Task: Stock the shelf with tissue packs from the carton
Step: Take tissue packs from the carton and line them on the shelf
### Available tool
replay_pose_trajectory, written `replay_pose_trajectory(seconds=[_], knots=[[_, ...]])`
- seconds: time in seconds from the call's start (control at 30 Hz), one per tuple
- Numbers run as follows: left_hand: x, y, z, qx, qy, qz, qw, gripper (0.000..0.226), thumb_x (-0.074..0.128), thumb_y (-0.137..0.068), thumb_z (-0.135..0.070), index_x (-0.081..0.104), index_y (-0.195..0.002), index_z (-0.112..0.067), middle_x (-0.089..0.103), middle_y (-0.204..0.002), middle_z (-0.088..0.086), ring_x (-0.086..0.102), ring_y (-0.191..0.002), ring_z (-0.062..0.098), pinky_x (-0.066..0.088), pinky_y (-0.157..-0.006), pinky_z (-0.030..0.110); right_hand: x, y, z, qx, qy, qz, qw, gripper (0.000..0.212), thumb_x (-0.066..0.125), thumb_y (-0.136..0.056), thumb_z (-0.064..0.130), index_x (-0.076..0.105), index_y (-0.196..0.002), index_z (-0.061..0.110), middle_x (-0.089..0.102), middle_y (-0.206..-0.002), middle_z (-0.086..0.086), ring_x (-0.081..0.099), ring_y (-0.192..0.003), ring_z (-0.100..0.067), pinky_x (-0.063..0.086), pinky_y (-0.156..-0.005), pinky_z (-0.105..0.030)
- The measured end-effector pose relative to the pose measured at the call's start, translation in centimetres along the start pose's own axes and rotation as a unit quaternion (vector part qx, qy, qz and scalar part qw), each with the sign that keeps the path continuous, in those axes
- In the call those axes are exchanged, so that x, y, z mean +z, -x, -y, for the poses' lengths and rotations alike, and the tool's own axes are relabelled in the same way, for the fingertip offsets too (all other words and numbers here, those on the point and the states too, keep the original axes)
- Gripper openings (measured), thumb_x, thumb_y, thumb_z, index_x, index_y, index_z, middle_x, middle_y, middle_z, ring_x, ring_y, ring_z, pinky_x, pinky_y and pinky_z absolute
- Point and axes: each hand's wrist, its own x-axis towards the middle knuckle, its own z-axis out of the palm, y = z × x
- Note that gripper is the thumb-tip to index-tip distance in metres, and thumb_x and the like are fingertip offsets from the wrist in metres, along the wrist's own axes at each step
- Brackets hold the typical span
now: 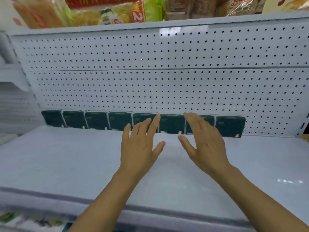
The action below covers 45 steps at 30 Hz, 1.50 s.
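Several dark green tissue packs (97,120) stand upright in a row along the back of the white shelf (66,161), against the pegboard. My left hand (142,144) reaches toward the row with straight, spread fingers and holds nothing; its fingertips overlap the fifth pack (142,118). My right hand (204,141) is also flat and empty, in front of the pack second from the right (207,119). Whether either hand touches a pack is unclear. The carton is out of view.
A white pegboard back panel (167,81) rises behind the packs. The shelf above holds packaged goods (147,12). Blurred products (33,221) sit on a lower shelf at the bottom left. A shelf bracket (303,124) stands at the right end.
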Motion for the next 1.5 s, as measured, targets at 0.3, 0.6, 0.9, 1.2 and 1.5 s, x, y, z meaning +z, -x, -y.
replay_pose_trajectory(seconds=[0.3,0.6,0.9,1.2,1.5], knots=[[-13.6,17.4,14.7,-0.096,-0.107,0.075,0.987,0.068,0.036,-0.092,-0.06,0.033,-0.151,-0.026,0.058,-0.139,0.004,0.056,-0.122,0.026,0.041,-0.105,0.052,3.1,6.7,22.0,-0.09,-0.078,0.082,0.989,0.06,0.041,-0.093,0.049,0.039,-0.146,0.018,0.052,-0.14,-0.007,0.052,-0.12,-0.025,0.048,-0.092,-0.041],[-25.9,35.0,29.0,-0.206,-0.192,0.18,0.942,0.063,0.038,-0.091,-0.06,0.05,-0.142,-0.025,0.057,-0.136,0.005,0.056,-0.12,0.03,0.043,-0.101,0.052,9.8,13.9,43.4,-0.182,-0.155,0.165,0.957,0.058,0.042,-0.092,0.048,0.051,-0.139,0.015,0.054,-0.138,-0.011,0.058,-0.114,-0.034,0.051,-0.085,-0.046],[-29.8,49.5,38.8,-0.43,-0.176,0.224,0.856,0.063,0.05,-0.096,-0.054,0.039,-0.15,-0.025,0.051,-0.14,0.001,0.049,-0.126,0.028,0.043,-0.099,0.046,19.5,18.6,56.1,-0.254,-0.196,0.306,0.896,0.054,0.053,-0.095,0.044,0.044,-0.142,0.02,0.058,-0.128,-0.003,0.059,-0.109,-0.026,0.051,-0.078,-0.04],[-23.5,58.4,47.1,-0.581,-0.079,0.31,0.748,0.063,0.045,-0.1,-0.05,0.023,-0.154,-0.026,0.041,-0.146,0.001,0.046,-0.129,0.024,0.042,-0.1,0.041,34.6,21.5,63.1,-0.285,-0.198,0.463,0.816,0.044,0.049,-0.097,0.041,0.049,-0.138,0.025,0.054,-0.138,0.002,0.053,-0.123,-0.019,0.048,-0.083,-0.033],[-15.4,65.8,56.5,-0.598,-0.037,0.387,0.7,0.049,0.053,-0.101,-0.029,0.039,-0.148,-0.025,0.047,-0.142,0.003,0.051,-0.12,0.025,0.052,-0.091,0.043,47.7,25.6,70.0,-0.355,-0.153,0.564,0.729,0.027,0.049,-0.1,0.035,0.061,-0.119,0.022,0.062,-0.115,0.001,0.056,-0.11,-0.02,0.048,-0.078,-0.033]])
